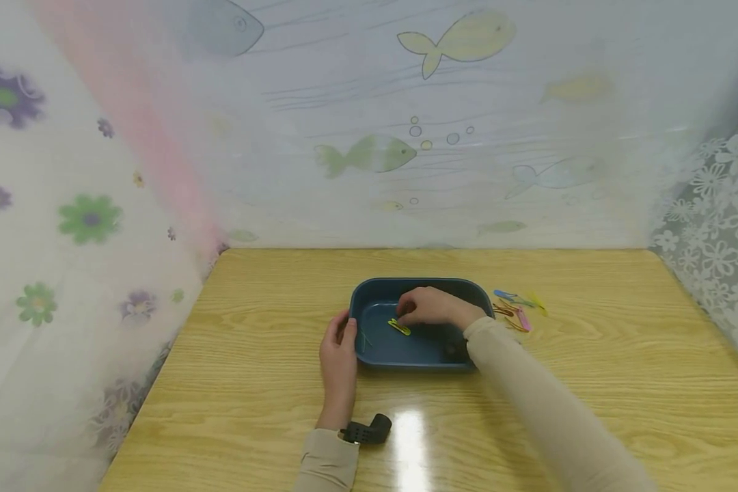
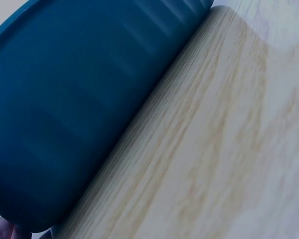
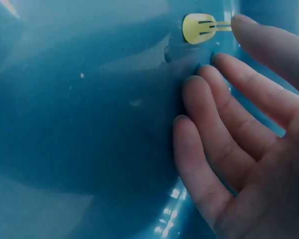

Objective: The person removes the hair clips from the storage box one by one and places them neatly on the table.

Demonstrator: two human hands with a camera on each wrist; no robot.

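A dark blue rectangular basin (image 1: 418, 362) sits on the table, and a yellow hair clip (image 1: 400, 327) lies on its floor. My left hand (image 1: 339, 352) grips the basin's left end, thumb at the rim and fingers along the outside wall. Inside the basin is my right hand (image 1: 433, 307), just right of the clip. In the right wrist view the thumb tip overlaps the narrow end of the yellow clip (image 3: 199, 28), while the other fingers (image 3: 229, 144) reach loosely along the basin floor, apart from the thumb. The left wrist view mostly shows the basin's outer wall (image 2: 79, 99).
Right of the basin lie several hair clips: a blue one (image 1: 506, 295), a yellow one (image 1: 538, 303), a pink one (image 1: 523, 320) and brownish ones. A thin, pale line (image 1: 365, 339) shows in the basin's left side. Printed sheets (image 1: 369, 225) stand behind the wooden table (image 1: 270, 301).
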